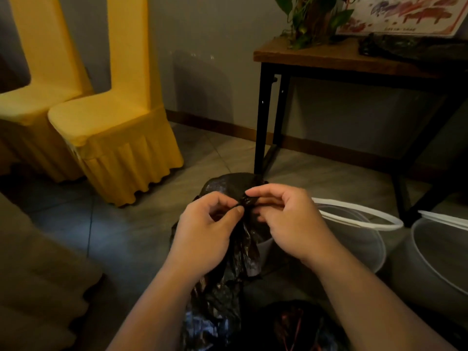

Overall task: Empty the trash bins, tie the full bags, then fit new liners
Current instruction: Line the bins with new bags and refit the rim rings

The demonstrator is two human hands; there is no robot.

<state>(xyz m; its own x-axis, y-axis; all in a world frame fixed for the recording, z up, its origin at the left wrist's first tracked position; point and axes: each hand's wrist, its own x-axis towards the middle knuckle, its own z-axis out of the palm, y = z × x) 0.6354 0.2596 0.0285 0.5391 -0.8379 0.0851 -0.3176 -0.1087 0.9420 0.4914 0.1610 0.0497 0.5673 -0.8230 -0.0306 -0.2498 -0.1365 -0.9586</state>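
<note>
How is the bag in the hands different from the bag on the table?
The held bag is pinched at its top by the left hand and right hand; the other bag lies untouched on the table. The held bag hangs bunched; the other bag lies spread. Both are black plastic.

Two yellow-covered chairs (114,127) left; wooden table (316,55) right, plant (311,19) and painting (405,13) on it; tiled floor (126,236).

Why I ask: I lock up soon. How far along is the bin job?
Done: the near bin and far bin look emptied, unlined. In hand: left hand and right hand pinch the twisted neck of the black bag. Left: the lower bag looks open; no liners fitted.
</note>
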